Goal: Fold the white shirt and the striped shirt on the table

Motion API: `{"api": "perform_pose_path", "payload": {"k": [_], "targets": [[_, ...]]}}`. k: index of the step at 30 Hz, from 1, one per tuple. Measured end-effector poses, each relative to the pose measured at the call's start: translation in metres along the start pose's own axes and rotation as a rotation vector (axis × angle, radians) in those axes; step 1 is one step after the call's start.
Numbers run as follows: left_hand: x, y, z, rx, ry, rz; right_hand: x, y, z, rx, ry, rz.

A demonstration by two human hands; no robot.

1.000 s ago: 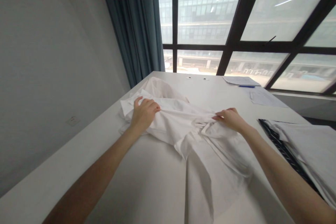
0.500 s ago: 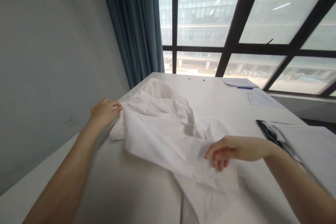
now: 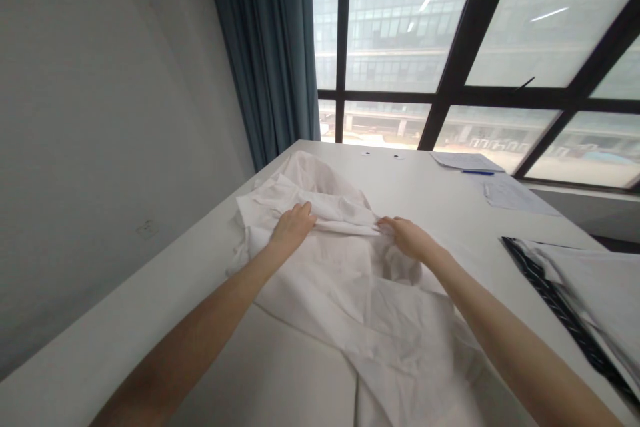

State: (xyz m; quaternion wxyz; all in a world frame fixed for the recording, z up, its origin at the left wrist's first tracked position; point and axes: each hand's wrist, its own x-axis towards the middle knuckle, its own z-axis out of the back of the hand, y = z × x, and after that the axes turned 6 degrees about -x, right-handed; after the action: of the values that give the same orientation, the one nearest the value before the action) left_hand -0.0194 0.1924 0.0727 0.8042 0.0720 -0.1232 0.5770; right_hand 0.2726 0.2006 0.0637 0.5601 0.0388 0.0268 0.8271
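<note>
White cotton-like cloth, a shirt (image 3: 345, 273), lies rumpled across the middle of the pale bench (image 3: 280, 373), its far end bunched into thick folds near the bench's left edge and its near end spread thin and creased toward the person. It looks light, limp and quick to slide on the smooth top, so it would likely sag and lose shape if lifted by one point; a seam or a folded edge, taken at two spread places, seems the surest hold. The left hand (image 3: 293, 227) rests on the bunched folds with fingers curled over a ridge of fabric, and the right hand (image 3: 405, 235) pinches the same ridge just beside it. At the right lies another garment (image 3: 595, 280) with a dark striped tie (image 3: 555, 300), well apart; papers (image 3: 515, 195) and a blue pen (image 3: 477, 173) sit toward the window (image 3: 400, 27), with a dark curtain (image 3: 270, 53) at its left.
</note>
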Motion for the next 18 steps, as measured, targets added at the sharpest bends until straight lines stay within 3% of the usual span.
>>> {"api": "perform_pose_path", "payload": {"k": [2, 5, 7, 9, 11, 14, 18], "targets": [[0.014, 0.012, 0.025, -0.014, -0.052, 0.062, 0.0, -0.026, 0.014, 0.021, -0.021, -0.038], [0.051, 0.042, 0.092, -0.066, -0.274, 0.198, -0.002, -0.049, 0.04, 0.163, -0.125, -0.107], [0.084, 0.064, 0.142, -0.09, -0.461, 0.277, -0.004, -0.047, 0.054, 0.309, -0.27, -0.106], [0.121, 0.08, 0.181, -0.225, -0.742, 0.386, -0.006, -0.038, 0.062, 0.419, -0.372, -0.044], [0.152, 0.088, 0.197, -0.274, -0.743, 0.379, -0.011, -0.03, 0.063, 0.464, -0.356, 0.021], [0.176, 0.085, 0.173, -0.397, -0.502, 0.219, -0.027, -0.044, 0.057, 0.384, -0.254, 0.022], [0.156, 0.07, 0.083, -0.335, -0.223, 0.095, -0.072, -0.126, 0.034, 0.156, -0.254, -0.154]]}}
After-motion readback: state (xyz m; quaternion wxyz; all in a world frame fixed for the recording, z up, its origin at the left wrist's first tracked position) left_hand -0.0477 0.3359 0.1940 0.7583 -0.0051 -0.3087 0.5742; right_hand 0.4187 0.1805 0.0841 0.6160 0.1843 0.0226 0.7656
